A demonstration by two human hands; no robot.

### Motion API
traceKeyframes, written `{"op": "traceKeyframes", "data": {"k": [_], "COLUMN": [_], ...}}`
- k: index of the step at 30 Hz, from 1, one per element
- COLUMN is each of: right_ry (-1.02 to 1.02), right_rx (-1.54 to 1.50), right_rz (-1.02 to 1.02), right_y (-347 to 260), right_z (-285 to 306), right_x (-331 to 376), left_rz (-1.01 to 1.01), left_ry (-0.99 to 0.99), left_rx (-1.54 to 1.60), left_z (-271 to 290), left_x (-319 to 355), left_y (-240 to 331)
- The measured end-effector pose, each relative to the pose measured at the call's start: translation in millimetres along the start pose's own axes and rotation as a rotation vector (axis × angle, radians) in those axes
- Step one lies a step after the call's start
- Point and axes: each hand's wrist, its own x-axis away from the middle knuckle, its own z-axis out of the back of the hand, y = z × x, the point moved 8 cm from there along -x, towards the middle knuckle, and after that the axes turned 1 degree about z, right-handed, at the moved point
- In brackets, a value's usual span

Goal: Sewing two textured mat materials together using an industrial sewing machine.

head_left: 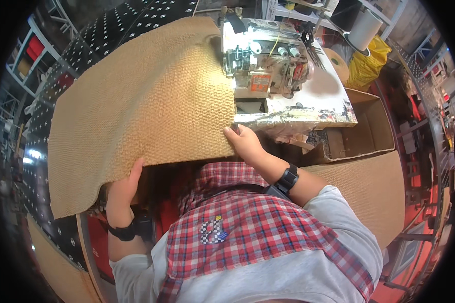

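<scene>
A large tan woven mat (pixel 151 111) spreads over the left of the work surface, its right edge running along an overlock sewing machine (pixel 268 58). Under the machine's lamp the weave is brightly lit. My left hand (pixel 125 191) grips the mat's near edge, thumb on top and the other fingers hidden beneath. At the near right corner my right hand (pixel 247 145) is closed on the mat's edge. A small dark piece (pixel 236 129) shows by its fingers; I cannot tell what it is. The mat bulges in a soft fold toward its left side.
The machine stands on a worn white table (pixel 318 103). Right of it are an open cardboard box (pixel 366 121), a yellow bag (pixel 369 63) and a white thread cone (pixel 364 30). A black table with shiny studs (pixel 121 25) lies behind and left. Brown board (pixel 361 189) is beside my right arm.
</scene>
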Motion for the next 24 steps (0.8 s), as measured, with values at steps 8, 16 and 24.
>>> {"op": "traceKeyframes", "data": {"k": [8, 16, 24], "right_ry": [-0.111, -0.123, -0.109], "right_rx": [-0.183, -0.306, -0.325], "right_rz": [-0.18, -0.197, -0.21], "right_y": [-17, -13, 0], "right_z": [-2, 1, 7], "right_x": [9, 10, 5], "left_rz": [-0.353, -0.507, -0.556], "left_ry": [0.168, 0.207, 0.309], "left_rx": [-0.296, -0.401, -0.55], "left_z": [1, -15, -27], "left_x": [-48, -96, -147], "left_y": [23, 26, 29]}}
